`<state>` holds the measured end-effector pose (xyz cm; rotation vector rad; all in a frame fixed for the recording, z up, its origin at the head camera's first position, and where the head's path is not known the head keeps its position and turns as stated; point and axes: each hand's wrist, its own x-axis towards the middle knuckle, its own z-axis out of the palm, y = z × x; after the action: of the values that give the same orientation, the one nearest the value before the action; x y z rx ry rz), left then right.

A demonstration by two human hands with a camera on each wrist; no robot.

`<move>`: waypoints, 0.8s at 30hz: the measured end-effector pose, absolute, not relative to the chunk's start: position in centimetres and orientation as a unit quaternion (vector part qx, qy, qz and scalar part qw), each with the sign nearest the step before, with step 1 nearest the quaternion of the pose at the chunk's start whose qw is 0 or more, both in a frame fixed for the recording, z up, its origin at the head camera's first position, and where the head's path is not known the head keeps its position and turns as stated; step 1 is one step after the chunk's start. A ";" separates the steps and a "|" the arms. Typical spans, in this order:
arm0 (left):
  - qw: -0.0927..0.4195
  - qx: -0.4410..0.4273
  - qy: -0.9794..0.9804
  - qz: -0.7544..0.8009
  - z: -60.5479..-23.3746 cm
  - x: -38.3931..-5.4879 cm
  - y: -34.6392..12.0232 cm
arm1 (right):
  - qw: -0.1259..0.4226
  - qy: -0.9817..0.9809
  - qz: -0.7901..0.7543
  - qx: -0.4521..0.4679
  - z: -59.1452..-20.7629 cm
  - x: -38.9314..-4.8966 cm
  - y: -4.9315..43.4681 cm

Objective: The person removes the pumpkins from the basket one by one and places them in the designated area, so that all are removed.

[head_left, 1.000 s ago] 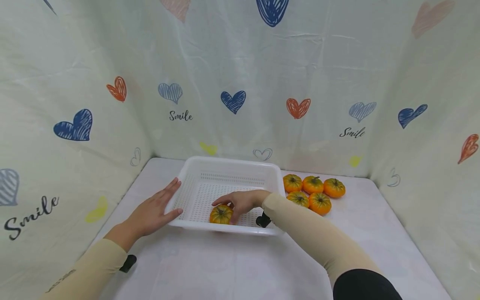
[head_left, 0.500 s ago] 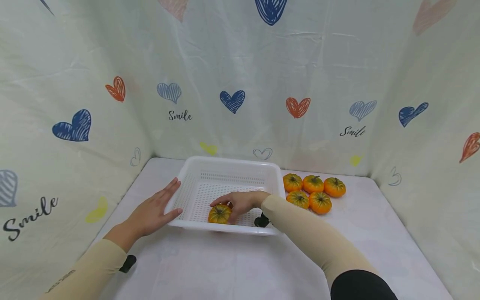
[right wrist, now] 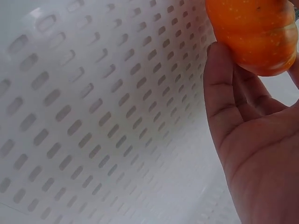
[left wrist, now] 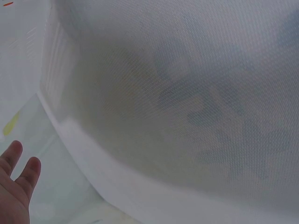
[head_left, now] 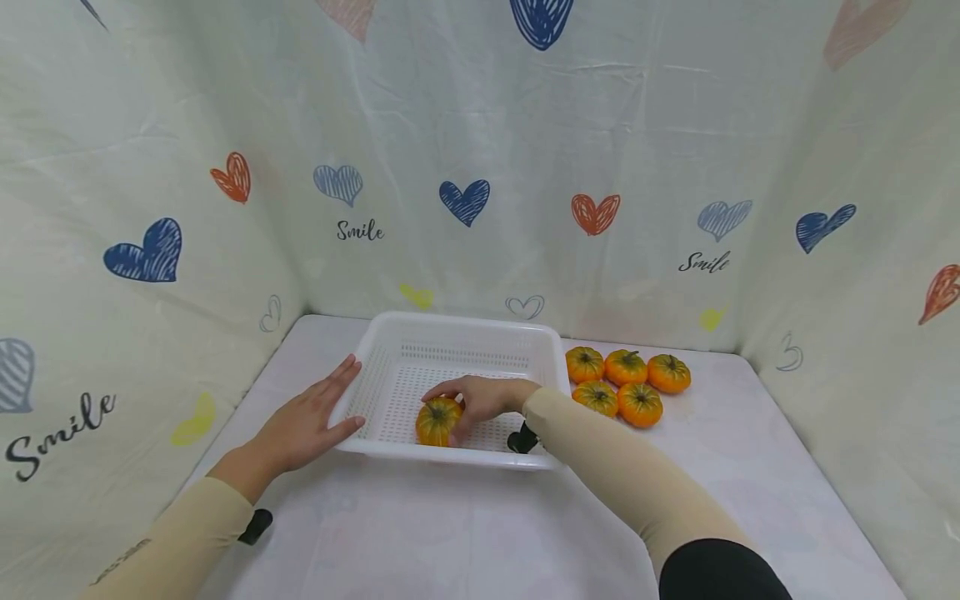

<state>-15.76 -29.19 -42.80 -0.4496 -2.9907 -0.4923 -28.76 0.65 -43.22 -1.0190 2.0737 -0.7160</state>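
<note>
Inside the white perforated basket [head_left: 450, 460], near its front wall, is a small orange and green pumpkin [head_left: 433, 425]. My right hand [head_left: 486, 398] reaches over the basket's right side and grips this pumpkin, with fingers over its top and far side and the thumb at its near right side. In the right wrist view, fingers and thumb stand around the orange pumpkin [right wrist: 254, 35], just off the slotted wall of the basket [right wrist: 107, 116]. My left hand [head_left: 307, 421] lies with straight, spread fingers at the left rim. The left wrist view shows only some fingertips [left wrist: 29, 175] beside the basket's side.
Several more small pumpkins [head_left: 626, 370] sit grouped on the white-covered table [head_left: 480, 533], right of the basket. A pale curtain [head_left: 525, 125] printed with hearts encloses the table at the back and both sides.
The pumpkin has shifted slightly left and then risen a little in my right hand, now showing more of its side. My left hand and the basket have stayed put.
</note>
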 end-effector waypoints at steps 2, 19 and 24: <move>0.038 -0.148 -0.975 -0.162 -42.8 -15.8 -29.2 | 0.355 0.801 -0.287 -0.387 -43.2 -28.8 0.6; 0.036 -0.147 -0.975 -0.161 -43.0 -15.8 -29.4 | 0.315 0.806 -0.331 -0.377 -41.3 -29.6 1.0; 0.037 -0.146 -0.975 -0.161 -43.0 -15.8 -29.4 | 0.301 0.807 -0.349 -0.371 -40.3 -29.8 1.3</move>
<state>-15.79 -29.39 -42.99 -0.4474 -2.9945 -0.4941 -29.79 1.26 -40.35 -0.9834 2.1409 -0.9251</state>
